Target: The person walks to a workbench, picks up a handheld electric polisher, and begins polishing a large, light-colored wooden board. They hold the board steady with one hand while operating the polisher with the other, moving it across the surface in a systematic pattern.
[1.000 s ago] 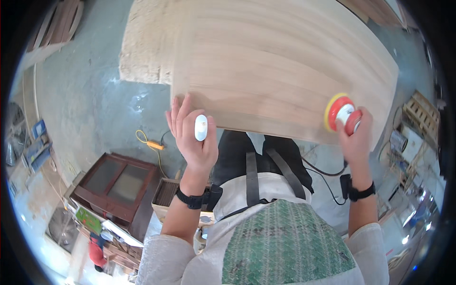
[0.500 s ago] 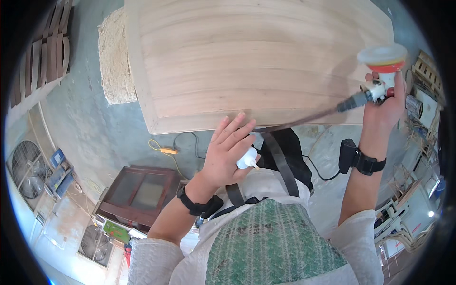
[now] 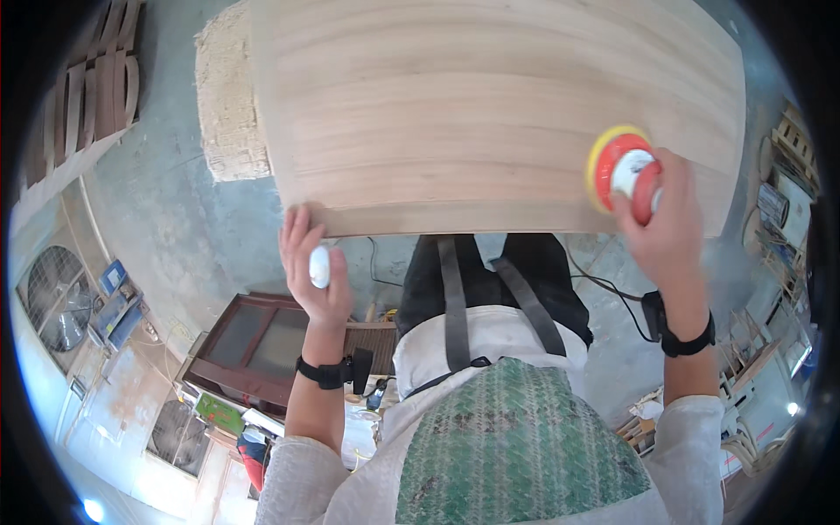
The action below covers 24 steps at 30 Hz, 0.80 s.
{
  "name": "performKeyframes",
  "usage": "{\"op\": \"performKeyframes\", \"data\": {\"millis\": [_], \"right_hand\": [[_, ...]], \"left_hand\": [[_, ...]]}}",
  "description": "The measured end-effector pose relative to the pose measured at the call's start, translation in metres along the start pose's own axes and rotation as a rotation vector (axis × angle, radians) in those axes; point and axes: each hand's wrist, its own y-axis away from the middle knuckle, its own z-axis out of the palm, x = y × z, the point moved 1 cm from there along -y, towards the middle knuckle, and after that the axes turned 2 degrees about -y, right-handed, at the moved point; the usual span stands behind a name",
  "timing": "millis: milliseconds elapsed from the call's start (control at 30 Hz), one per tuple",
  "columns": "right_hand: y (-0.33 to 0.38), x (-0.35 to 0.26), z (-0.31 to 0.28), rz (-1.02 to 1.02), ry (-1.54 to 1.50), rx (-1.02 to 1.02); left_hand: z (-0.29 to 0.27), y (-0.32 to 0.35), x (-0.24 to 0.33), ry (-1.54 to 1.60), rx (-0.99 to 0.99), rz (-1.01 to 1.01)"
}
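A large pale wooden panel lies in front of me. My right hand grips a round sander with a red and white body and a yellow pad rim. The sander is over the right part of the panel, near its front edge, and is a little blurred. At the panel's near left corner, the fingertips of my left hand rest on the edge. Held in that hand's palm is a small white squeeze bottle; its nozzle is hard to make out now.
A rough straw-coloured block shows beyond the panel's left edge. Lower left on the floor stands a dark brown framed cabinet. Curved wooden slats are stacked at far left. A dark hose hangs below the panel on the right.
My left hand has moved left with the bottle to the panel's corner. My right hand has turned the sander over, pad toward the panel, and brought it left and nearer.
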Motion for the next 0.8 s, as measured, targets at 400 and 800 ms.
{"op": "performKeyframes", "data": {"millis": [400, 800], "right_hand": [[-0.035, -0.286, 0.116, -0.529, -0.375, -0.198], [-0.011, -0.222, 0.090, -0.422, -0.350, -0.086]], "left_hand": [[-0.038, 0.049, -0.068, 0.597, 0.403, -0.766], [-0.007, 0.014, -0.014, 0.478, 0.328, -0.520]]}}
